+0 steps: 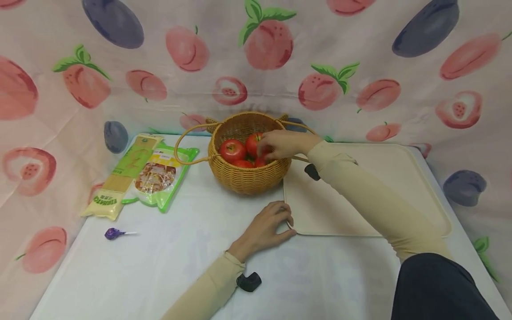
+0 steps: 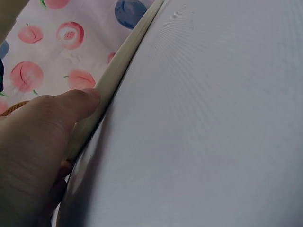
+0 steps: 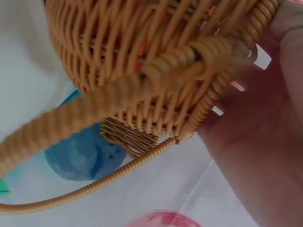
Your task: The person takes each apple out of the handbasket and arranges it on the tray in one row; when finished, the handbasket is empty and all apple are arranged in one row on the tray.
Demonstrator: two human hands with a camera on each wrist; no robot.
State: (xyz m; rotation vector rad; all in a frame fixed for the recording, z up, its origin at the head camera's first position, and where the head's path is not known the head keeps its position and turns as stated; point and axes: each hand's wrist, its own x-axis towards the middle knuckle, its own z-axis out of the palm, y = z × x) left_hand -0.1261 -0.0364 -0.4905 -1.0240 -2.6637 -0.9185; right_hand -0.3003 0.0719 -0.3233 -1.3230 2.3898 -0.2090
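A wicker basket [image 1: 250,175] with two looped handles holds several red apples [image 1: 233,150]. Over its right rim reaches my right hand [image 1: 286,144], its fingertips down among the apples, touching or very close to one. In the right wrist view the basket weave [image 3: 142,66] and rim hide those fingertips, so a grip on an apple cannot be made out. My left hand [image 1: 266,226] holds the near left corner of a cream tray [image 1: 328,200]. The left wrist view shows that thumb [image 2: 85,101] against the tray edge [image 2: 106,90], with a fingertip lower down along it.
Left of the basket lie a yellow-green pack of noodles [image 1: 124,173] and a green-edged food bag [image 1: 158,178]. A purple-wrapped lollipop [image 1: 116,233] lies nearer on the white table [image 1: 168,253]. A fruit-print curtain [image 1: 256,89] rises behind. The basket's left handle [image 1: 178,153] sticks out toward the bags.
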